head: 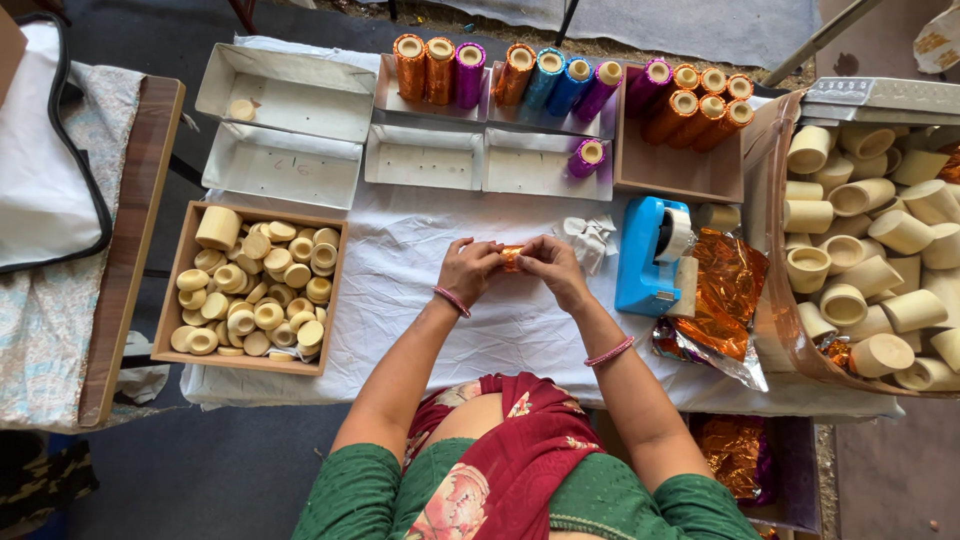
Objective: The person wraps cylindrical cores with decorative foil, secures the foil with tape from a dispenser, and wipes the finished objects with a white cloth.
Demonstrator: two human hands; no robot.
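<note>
From the head view I see my left hand (468, 268) and right hand (553, 268) meeting over the white-covered bench (500, 330), fingers (530, 250) pinching a small orange foil-wrapped piece (511, 258) between them. A blue tape dispenser (650, 255) stands just right of my right hand, with orange foil sheets (725, 290) beside it. To my left, a wooden tray (180, 290) holds pale round caps (260, 295). Foil-wrapped spools (560, 80) line the far boxes.

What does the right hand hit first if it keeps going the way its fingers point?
The right hand points left across the cloth, fingertips on the small orange-wrapped piece. Just beyond that is the left hand, pinching the same piece from the other side. Nothing else lies between them.
</note>
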